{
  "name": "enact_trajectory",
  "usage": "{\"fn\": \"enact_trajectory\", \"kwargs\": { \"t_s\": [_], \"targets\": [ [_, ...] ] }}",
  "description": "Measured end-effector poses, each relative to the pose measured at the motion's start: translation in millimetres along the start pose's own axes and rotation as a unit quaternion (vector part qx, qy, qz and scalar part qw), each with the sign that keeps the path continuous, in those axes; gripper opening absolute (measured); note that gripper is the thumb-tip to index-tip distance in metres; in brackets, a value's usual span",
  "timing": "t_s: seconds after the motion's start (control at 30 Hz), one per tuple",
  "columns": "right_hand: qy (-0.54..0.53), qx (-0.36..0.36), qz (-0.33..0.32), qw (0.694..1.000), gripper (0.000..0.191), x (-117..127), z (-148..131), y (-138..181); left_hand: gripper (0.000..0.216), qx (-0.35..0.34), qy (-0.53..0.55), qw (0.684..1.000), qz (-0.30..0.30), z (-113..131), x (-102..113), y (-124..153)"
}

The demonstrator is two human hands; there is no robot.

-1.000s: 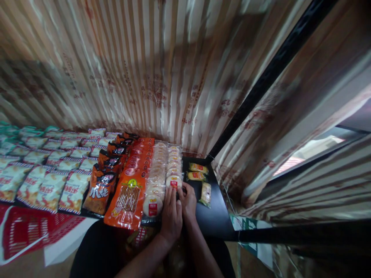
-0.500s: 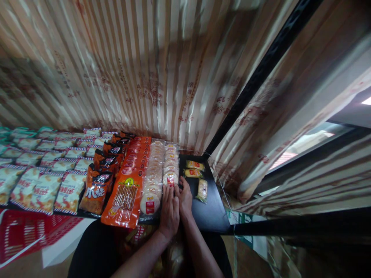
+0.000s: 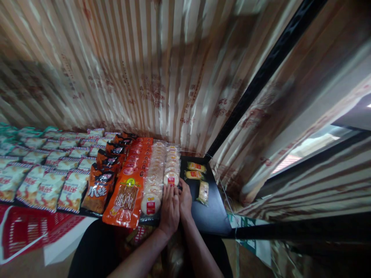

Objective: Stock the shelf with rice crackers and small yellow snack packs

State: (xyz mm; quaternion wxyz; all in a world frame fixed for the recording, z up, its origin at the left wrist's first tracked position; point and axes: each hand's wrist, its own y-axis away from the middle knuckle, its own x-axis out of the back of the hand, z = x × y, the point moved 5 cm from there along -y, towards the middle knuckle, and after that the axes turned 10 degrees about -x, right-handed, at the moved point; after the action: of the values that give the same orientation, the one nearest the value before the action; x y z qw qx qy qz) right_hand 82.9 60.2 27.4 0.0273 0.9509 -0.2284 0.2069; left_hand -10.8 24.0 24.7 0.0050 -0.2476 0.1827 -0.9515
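Note:
Two rows of round rice crackers in clear wrappers stand on a black shelf (image 3: pixel 208 210). My left hand (image 3: pixel 170 208) lies palm down at the front of the right row, its fingers stretched forward onto the lower edge of the foremost rice cracker pack (image 3: pixel 171 179). Curled round that pack's right side are the fingers of my right hand (image 3: pixel 184 199); its thumb lies close beside the left hand. The left row ends in another rice cracker pack (image 3: pixel 150 204) with a red label. To the right lie several small yellow wrapped cakes (image 3: pixel 194 175).
Left of the crackers stand orange stick-snack packs (image 3: pixel 127 197), dark orange bags (image 3: pixel 98 189) and rows of pale snack bags (image 3: pixel 72 189). A striped curtain (image 3: pixel 156 77) hangs behind. A black post (image 3: pixel 246 98) rises at right. Below left is a red basket (image 3: pixel 29 231).
The view has shifted slightly, so the shelf sits a little further right. Both hands keep their place at the front of the right cracker row.

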Motion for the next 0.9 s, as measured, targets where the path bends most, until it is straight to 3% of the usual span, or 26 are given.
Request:
{"fn": "enact_trajectory", "kwargs": {
  "t_s": [0.5, 0.67, 0.9],
  "targets": [
    [-0.049, -0.021, -0.009, 0.999, 0.040, 2.1, -0.7, 2.7, 0.047, -0.034, -0.031, 0.999, -0.002, -3.1, -7.3, 2.2],
    [-0.007, 0.024, 0.067, 0.997, 0.039, 10.7, 3.7, 7.6, 0.046, -0.081, -0.043, 0.996, 0.008, 5.6, 0.0, 4.3],
    [0.007, 0.021, 0.077, 0.997, 0.033, 24.0, 15.7, 26.2, 0.045, -0.170, -0.064, 0.983, -0.021, 28.5, 8.5, 17.0]
  ]
}}
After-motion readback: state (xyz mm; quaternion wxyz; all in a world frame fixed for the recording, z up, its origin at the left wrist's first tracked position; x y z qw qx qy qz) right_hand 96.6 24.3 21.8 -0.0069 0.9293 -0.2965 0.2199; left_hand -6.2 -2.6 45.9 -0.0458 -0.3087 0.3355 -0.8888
